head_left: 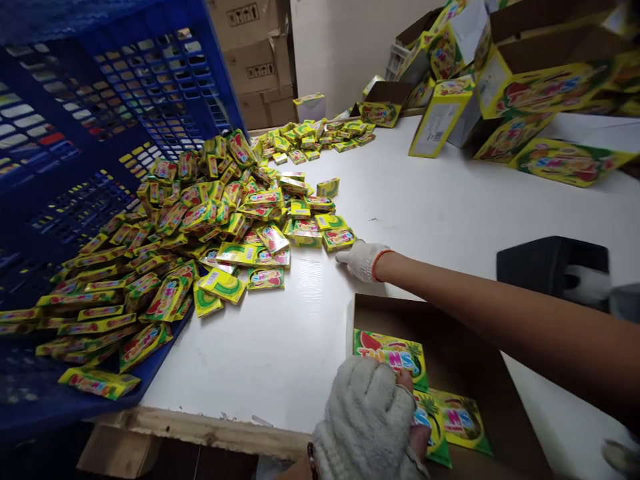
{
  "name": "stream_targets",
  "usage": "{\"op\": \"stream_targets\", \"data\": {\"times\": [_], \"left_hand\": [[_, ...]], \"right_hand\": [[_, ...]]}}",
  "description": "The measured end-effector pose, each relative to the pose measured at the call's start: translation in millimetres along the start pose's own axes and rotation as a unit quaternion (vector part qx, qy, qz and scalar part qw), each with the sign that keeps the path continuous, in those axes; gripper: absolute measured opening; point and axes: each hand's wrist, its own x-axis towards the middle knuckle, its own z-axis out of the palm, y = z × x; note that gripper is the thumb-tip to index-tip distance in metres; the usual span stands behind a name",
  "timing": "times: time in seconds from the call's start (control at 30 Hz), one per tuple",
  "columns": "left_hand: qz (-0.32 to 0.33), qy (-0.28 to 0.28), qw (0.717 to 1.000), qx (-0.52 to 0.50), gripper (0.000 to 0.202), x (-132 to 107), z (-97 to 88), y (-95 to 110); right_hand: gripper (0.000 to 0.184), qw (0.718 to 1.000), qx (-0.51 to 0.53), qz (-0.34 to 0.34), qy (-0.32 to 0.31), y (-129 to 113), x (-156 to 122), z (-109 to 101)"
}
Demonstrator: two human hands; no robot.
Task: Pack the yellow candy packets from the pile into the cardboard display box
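A large heap of small yellow printed packets [200,213] spills out of a tipped blue plastic crate [125,87] onto a white table [280,360]. My right hand [361,261], in a white glove with an orange cuff, lies flat on the table, its fingertips just below the heap's edge. My left hand [365,420], in a knitted glove with bare fingertips, is closed on larger fruit-printed yellow packets [390,353] over an open cardboard box [450,347]. Part of those packets is hidden under it.
A co-worker's gloved hand [587,284] holds a black object [553,267] at the right. Yellow printed cartons [545,87] lie at the upper right. Brown cartons [255,60] are stacked against the back wall. More packets [315,137] lie along the table's far side.
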Motion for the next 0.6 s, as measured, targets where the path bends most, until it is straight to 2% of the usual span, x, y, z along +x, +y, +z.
{"op": "stream_targets", "data": {"times": [0.07,0.17,0.23,0.27,0.37,0.43,0.5,0.6], "left_hand": [[-0.002,-0.009,1.0,-0.009,0.039,0,-3.5,0],[-0.008,-0.019,1.0,-0.009,0.036,0,-8.4,0],[-0.004,-0.018,1.0,-0.004,0.035,0,-10.0,1],[0.003,-0.013,1.0,0.0,0.034,0,-10.2,1],[0.023,0.001,1.0,0.005,0.035,1,-8.5,0],[0.031,0.007,0.999,0.007,0.035,0,-6.5,-1],[0.039,0.01,0.999,0.011,0.035,-2,-5.1,-1],[0.04,0.01,0.999,0.013,0.035,-5,-6.7,-1]], "right_hand": [[0.063,1.0,0.006,0.023,0.008,17,-17,-2],[0.081,0.988,0.104,0.051,0.098,42,-63,-13],[0.076,0.973,0.165,0.041,0.158,55,-108,-22],[0.071,0.97,0.175,0.024,0.164,60,-131,-25],[0.052,0.981,0.159,-0.022,0.105,56,-193,-23],[0.038,0.993,0.105,-0.04,0.043,40,-213,-11],[0.03,0.998,0.027,-0.053,-0.008,18,-214,7],[0.034,0.996,-0.05,-0.06,-0.047,-6,-197,32]]}}
